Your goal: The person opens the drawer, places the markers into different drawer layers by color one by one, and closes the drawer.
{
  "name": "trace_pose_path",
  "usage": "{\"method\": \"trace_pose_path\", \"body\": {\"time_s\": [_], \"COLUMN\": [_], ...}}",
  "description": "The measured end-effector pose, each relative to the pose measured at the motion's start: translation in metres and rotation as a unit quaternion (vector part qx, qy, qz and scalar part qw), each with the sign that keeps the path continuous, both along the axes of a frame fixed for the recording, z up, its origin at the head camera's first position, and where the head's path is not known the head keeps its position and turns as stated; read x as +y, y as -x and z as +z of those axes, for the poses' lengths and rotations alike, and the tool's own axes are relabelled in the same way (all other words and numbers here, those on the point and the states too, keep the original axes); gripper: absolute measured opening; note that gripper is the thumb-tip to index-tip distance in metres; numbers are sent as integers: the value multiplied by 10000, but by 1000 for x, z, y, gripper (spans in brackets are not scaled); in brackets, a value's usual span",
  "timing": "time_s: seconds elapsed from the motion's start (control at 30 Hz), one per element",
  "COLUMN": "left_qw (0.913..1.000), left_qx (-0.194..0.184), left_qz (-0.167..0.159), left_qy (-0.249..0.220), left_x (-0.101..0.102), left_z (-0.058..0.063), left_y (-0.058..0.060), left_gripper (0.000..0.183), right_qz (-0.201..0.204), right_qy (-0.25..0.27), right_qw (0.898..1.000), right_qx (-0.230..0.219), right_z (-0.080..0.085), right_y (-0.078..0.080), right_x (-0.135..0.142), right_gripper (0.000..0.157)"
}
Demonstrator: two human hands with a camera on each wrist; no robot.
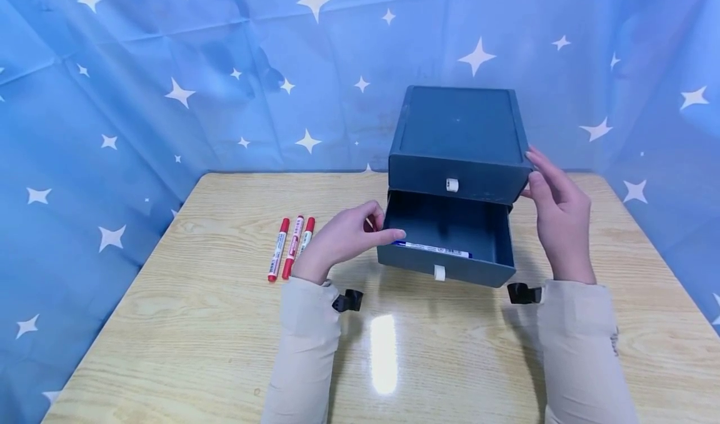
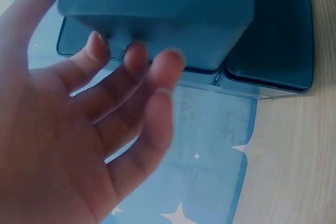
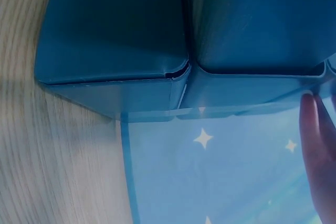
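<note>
A dark blue two-drawer cabinet (image 1: 461, 124) stands on the table with its lower drawer (image 1: 472, 275) pulled out, slightly skewed. My left hand (image 1: 354, 231) is at the drawer's front left corner, thumb over the rim and curled fingers along its outer side. In the left wrist view these fingers (image 2: 157, 108) overlap the drawer's side wall. Just beside the thumb, a blue-capped marker (image 1: 439, 249) lies inside the drawer along the front wall. My right hand (image 1: 562, 217) rests with extended fingers against the cabinet's right side, fingertips at the upper edge.
Three red-capped markers, among them a left one (image 1: 278, 249), lie side by side on the wooden table (image 1: 197, 336), left of my left hand. The upper drawer with its white knob (image 1: 452, 185) is closed. A blue star-patterned curtain (image 1: 253, 67) hangs behind and beside the table.
</note>
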State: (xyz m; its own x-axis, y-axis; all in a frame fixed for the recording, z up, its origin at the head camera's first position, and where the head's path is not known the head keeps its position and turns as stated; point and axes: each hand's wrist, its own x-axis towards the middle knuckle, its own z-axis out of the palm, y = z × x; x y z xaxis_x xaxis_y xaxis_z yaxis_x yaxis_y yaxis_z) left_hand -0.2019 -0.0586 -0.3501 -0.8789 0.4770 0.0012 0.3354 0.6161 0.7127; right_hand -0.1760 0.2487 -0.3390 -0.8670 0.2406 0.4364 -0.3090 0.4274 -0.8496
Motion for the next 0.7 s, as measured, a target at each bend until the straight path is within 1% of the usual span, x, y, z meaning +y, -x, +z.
{"method": "trace_pose_path", "body": {"time_s": [0.07, 0.23, 0.43, 0.6, 0.7], "left_qw": [9999, 9994, 9983, 9978, 9978], "left_qx": [-64, -218, -446, -474, -465], "left_qz": [-126, -279, -349, -356, -363], "left_qy": [51, 53, 146, 297, 317], "left_x": [-2, -5, -5, -5, -5], "left_z": [0, 1, 2, 3, 4], "left_y": [-1, -2, -3, -3, -3], "left_gripper": [54, 52, 48, 45, 45], "right_qz": [-21, -32, -45, -59, -59], "right_qy": [-23, -18, -24, -32, -17], "right_qw": [10000, 10000, 10000, 10000, 10000], "right_qx": [10, 7, 4, -9, -21], "right_z": [0, 0, -5, -12, -13], "right_y": [0, 0, 4, 10, 11], "right_x": [0, 1, 4, 10, 11], "right_gripper": [34, 35, 35, 35, 35]}}
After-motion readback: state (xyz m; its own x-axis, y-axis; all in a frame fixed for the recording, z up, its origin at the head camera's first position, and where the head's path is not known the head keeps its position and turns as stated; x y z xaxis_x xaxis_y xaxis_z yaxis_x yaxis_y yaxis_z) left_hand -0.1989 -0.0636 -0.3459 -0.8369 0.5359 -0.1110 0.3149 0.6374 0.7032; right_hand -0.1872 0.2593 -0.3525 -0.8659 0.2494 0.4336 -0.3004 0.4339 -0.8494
